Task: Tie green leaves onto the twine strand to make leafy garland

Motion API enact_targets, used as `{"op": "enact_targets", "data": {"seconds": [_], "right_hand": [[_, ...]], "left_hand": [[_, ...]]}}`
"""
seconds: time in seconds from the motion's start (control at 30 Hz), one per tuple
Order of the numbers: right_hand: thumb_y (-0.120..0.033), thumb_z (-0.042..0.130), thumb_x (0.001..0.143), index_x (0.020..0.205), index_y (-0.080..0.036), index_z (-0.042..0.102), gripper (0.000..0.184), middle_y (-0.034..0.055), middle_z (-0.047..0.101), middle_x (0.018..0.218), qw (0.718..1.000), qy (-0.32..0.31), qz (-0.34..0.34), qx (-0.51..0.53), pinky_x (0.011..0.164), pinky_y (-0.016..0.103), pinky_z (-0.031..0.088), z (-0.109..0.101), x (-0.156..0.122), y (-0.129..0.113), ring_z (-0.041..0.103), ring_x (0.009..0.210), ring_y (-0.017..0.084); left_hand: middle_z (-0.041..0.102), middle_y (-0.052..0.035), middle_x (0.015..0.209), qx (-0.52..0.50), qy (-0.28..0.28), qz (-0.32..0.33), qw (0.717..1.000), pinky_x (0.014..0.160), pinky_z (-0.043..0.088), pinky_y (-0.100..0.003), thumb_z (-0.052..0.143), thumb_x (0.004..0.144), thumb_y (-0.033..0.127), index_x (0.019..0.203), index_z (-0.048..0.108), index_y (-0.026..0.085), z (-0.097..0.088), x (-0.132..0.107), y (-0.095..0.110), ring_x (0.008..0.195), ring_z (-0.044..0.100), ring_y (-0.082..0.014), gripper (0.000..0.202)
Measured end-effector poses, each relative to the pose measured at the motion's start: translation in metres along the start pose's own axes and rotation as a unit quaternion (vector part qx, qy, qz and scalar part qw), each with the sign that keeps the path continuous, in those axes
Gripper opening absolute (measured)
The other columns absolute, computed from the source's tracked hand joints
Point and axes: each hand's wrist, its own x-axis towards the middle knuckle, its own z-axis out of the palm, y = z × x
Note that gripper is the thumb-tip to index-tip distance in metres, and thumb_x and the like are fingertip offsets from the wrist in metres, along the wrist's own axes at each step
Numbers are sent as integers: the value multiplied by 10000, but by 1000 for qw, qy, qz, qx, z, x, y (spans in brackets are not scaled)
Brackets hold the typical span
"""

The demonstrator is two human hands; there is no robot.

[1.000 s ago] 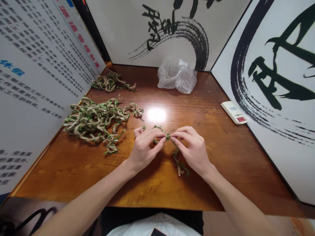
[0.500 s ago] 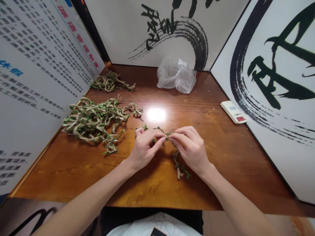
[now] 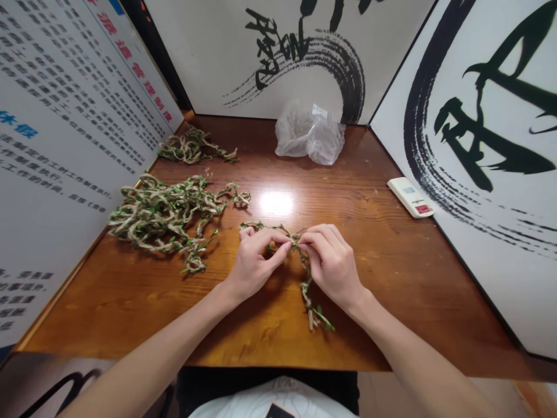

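Two heaps of leafy twine lie toward the left edge of the wooden desk (image 3: 413, 278), a large heap (image 3: 161, 215) and a smaller heap (image 3: 194, 148) nearer the back left corner; mid-desk, the left hand (image 3: 255, 264) and right hand (image 3: 333, 267) pinch a leafy strand (image 3: 305, 284) closely between their fingers, its tail lying toward the front edge; a plastic bag (image 3: 308, 136) sits at the back edge, a white remote control (image 3: 410, 197) by the right edge

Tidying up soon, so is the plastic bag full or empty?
Empty, it seems: the clear plastic bag lies crumpled and slack, nothing visible inside.
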Motion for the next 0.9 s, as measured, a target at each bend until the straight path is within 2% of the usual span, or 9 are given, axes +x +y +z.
{"op": "enact_targets", "data": {"seconds": [0.1,0.2,0.27,0.33,0.4,0.47,0.53,0.7,0.9], "right_hand": [[-112,498,904,807,-159,560,125,56,598,808,991,8,78,110,712,303,463,4,-1,-2,545,791,167],[-155,547,892,795,-159,582,103,29,606,786,957,6,178,228,649,258,480,7,-2,-4,576,729,134],[-182,584,882,802,-162,628,94,29,632,794,951,4,196,238,631,252,488,6,-2,-4,597,728,134],[-175,610,872,821,-176,675,82,36,652,808,970,22,161,182,668,275,495,3,-1,-4,603,762,147],[-155,612,872,855,-192,699,96,43,655,810,989,50,92,106,708,304,494,0,0,-3,589,780,158],[-154,603,881,882,-193,701,106,51,648,805,996,65,35,54,722,319,493,-3,1,-2,571,783,165],[-163,594,889,882,-179,692,100,57,641,798,998,49,4,30,716,316,493,-4,2,-1,559,788,170],[-180,549,915,874,-160,658,118,71,647,844,1000,-16,0,-10,731,321,488,-1,0,0,557,831,187],[-130,478,925,840,-142,599,148,83,624,822,998,-41,-2,-44,702,334,459,1,-1,-1,527,797,200]], "left_hand": [[704,48,794,-25,7,-11,1000,742,275,-340,586,888,222,792,632,200,0,1,0,691,594,-117,108],[701,55,785,-30,20,-12,999,743,275,-332,605,876,203,780,628,199,0,1,-1,675,587,-111,99],[695,65,776,-14,27,-3,1000,740,259,-332,614,872,193,780,626,198,-1,0,-2,661,577,-103,93],[691,71,771,9,30,11,999,736,244,-334,618,872,186,789,626,199,-1,-1,-4,658,571,-99,84],[689,69,767,32,29,22,999,738,236,-336,611,876,183,791,621,197,-2,-1,-4,659,569,-99,86],[688,62,757,49,27,30,998,740,232,-339,598,883,187,783,615,192,-2,-1,-4,656,568,-103,101],[685,59,740,60,26,39,997,741,229,-342,586,890,195,772,610,190,-2,-1,-4,649,566,-105,121],[680,51,716,63,22,29,997,739,236,-346,559,906,236,748,606,190,-2,-2,-3,634,554,-110,171],[682,60,736,35,19,24,999,730,247,-342,573,894,218,766,609,191,1,-2,-3,627,547,-102,136]]}}
